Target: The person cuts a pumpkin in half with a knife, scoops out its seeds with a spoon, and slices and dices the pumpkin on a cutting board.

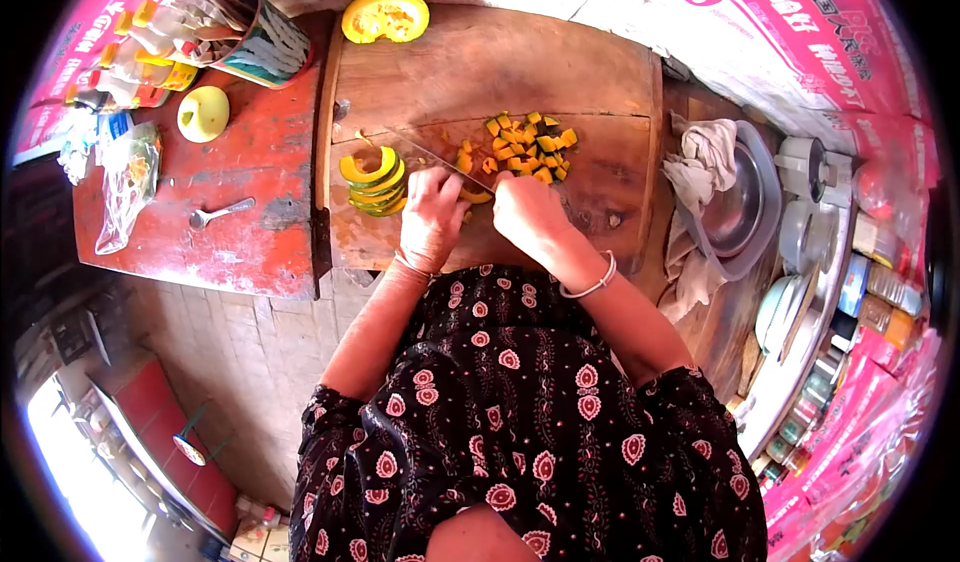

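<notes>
My right hand (535,220) is wrapped round the handle of a kitchen knife (440,158), whose blade points to the upper left across the wooden board. Beside it my left hand (432,218), fingers curled, presses on a pumpkin slice (476,195) under the blade; the fingers partly hide the slice. Left of that hand lies a fanned stack of green-skinned pumpkin slices (376,184). Orange pumpkin cubes (530,146) are heaped beyond the knife. At the board's far left corner rests a cut pumpkin half (386,17), its hollow facing up.
The wooden board (450,72) borders a red table (270,152) with a yellow-green round fruit (203,114), a spoon (222,213), a plastic bag (132,177), bottles (150,67) and a utensil holder (265,42). Right are a metal basin (738,197), cloths (703,162) and a crowded shelf.
</notes>
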`<state>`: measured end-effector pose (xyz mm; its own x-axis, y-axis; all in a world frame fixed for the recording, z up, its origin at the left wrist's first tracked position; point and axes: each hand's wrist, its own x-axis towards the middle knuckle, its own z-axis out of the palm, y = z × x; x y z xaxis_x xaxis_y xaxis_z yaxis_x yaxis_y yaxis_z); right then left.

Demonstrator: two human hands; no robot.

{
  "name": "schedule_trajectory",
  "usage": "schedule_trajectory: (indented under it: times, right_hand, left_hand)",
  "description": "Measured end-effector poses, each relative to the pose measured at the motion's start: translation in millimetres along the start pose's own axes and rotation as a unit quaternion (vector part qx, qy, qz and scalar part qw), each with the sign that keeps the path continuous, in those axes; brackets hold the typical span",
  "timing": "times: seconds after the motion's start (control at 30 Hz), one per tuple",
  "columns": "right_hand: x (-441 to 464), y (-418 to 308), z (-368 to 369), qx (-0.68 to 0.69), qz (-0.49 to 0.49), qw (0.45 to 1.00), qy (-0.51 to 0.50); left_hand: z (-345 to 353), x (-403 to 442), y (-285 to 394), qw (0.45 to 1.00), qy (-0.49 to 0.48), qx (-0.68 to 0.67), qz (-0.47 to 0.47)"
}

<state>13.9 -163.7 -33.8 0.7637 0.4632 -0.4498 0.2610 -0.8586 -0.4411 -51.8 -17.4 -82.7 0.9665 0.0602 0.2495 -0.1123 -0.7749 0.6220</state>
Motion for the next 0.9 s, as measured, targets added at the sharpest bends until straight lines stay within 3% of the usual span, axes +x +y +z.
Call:
schedule_trajectory:
  times: [0.17,0.27,0.47,0.9]
  right_hand:
    - [-15,6,-15,-0.009,-0.002,1.000,0.004]
    - [-19,3,-16,-0.012,-0.015,1.000,0.009]
    - [-17,-2,-19,-0.035,-0.030,0.999,-0.012]
    - [0,-10,-16,-0.064,0.005,0.996,-0.057]
  left_hand:
    - [-1,2,-2,0.999,-0.026,0.008,-0.018]
    - [5,-5,2,0.994,-0.066,-0.008,-0.086]
    - [-1,-10,6,0.998,0.019,-0.041,-0.036]
    - [8,-16,1,0.997,-0.001,-0.013,-0.073]
